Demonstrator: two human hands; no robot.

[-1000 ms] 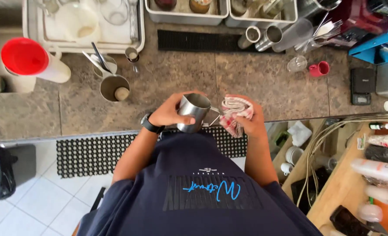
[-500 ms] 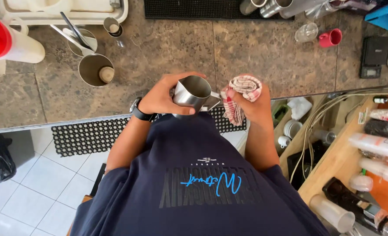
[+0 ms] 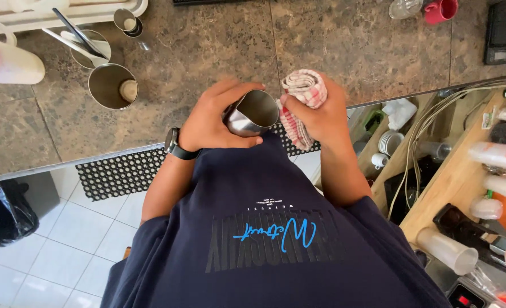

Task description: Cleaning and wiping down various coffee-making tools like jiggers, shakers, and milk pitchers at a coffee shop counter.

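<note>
Brown mottled stone runs across the counter (image 3: 219,51) in front of you, with a black perforated rubber mat (image 3: 122,171) on the white tiled floor (image 3: 65,239) below its edge and a black bin bag (image 3: 2,214) off to your left. You are holding a small steel pitcher (image 3: 252,112) in front of your chest, right at the counter's edge: your left hand (image 3: 210,117), a black watch (image 3: 176,144) on its wrist, is wrapped around the body with fingers curled over the far side, and your right hand (image 3: 321,114) is closed around a bunched red-and-white checked cloth (image 3: 300,102) that presses against the pitcher's rim and side. The pitcher looks stiff, thin-walled and light, and I judge its polished metal to be slippery, especially if wet, so a full wrap around the body as you have now seems the surest hold; its inside cannot be seen well enough to tell whether anything is in it. The cloth is soft and limp, folds to whatever it meets, and is best kept gathered in the palm. On the counter to your left stand a larger steel cup (image 3: 113,85) and another holding long utensils (image 3: 90,48), beside a white tray (image 3: 65,11) and a white container with a red lid (image 3: 8,60). To your right, a lower wooden shelf (image 3: 452,177) carries bottles, cables and stacked white cups (image 3: 391,142).
</note>
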